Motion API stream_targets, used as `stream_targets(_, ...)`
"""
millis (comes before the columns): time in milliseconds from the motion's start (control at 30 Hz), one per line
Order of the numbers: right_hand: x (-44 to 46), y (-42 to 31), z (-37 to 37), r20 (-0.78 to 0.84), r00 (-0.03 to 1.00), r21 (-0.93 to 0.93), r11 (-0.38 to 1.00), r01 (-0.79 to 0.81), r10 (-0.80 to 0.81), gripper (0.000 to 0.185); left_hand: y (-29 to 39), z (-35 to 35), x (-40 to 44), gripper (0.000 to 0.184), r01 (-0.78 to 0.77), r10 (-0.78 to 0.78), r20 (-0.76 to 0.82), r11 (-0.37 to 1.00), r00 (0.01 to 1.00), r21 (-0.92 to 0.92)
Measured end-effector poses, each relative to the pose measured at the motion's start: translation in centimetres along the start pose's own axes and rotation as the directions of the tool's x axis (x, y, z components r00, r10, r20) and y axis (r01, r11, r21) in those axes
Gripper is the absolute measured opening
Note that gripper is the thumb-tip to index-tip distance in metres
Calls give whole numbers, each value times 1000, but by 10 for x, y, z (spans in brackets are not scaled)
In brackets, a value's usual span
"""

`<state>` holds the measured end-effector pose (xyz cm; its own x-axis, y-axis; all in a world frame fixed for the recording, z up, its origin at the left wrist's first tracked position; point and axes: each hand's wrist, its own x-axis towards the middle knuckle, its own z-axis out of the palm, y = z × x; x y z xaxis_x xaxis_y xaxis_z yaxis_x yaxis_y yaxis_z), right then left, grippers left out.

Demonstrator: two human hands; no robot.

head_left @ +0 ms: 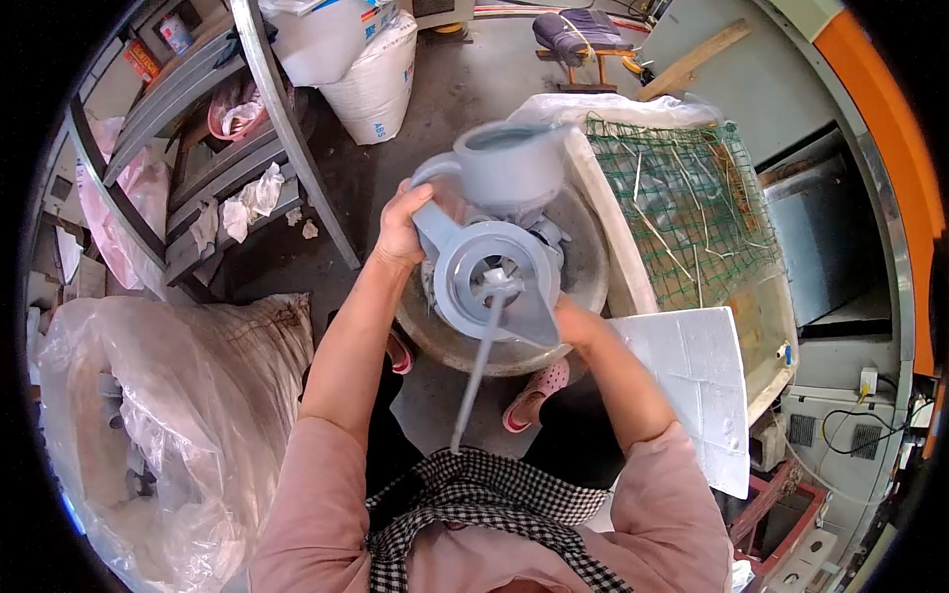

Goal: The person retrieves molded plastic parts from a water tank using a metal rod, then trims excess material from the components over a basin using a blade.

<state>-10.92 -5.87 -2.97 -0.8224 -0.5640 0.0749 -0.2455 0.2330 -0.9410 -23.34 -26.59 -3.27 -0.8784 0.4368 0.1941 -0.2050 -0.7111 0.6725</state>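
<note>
My left hand is closed round the handle area of grey plastic jugs, at the left of the basin. The lower grey jug shows its round opening and a spout pointing down to the right. Above it, a second grey jug is blurred by motion. A long thin pale rod slants down from the lower jug's middle. My right hand is at the lower jug's right side, its fingers hidden behind the jug. Beneath the jugs stands a round basin with more grey pieces in it.
A tub with green netting and a white foam board are at the right. Large plastic bags lie at the left, below a metal rack. A white sack stands behind.
</note>
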Motion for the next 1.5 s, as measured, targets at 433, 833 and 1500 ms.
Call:
stream_targets(433,27,3,10,-220,961,286,953,-99,166,50,3,-15,4,32,49,-48,-16,997,999,54)
stream_targets(833,10,1,3,-318,947,-77,997,10,-34,56,-13,-14,3,34,37,-37,-5,999,999,28)
stream_targets(1500,10,71,-13,-473,673,-733,170,-659,569,28,-7,8,-46,35,371,-10,-781,884,624,285)
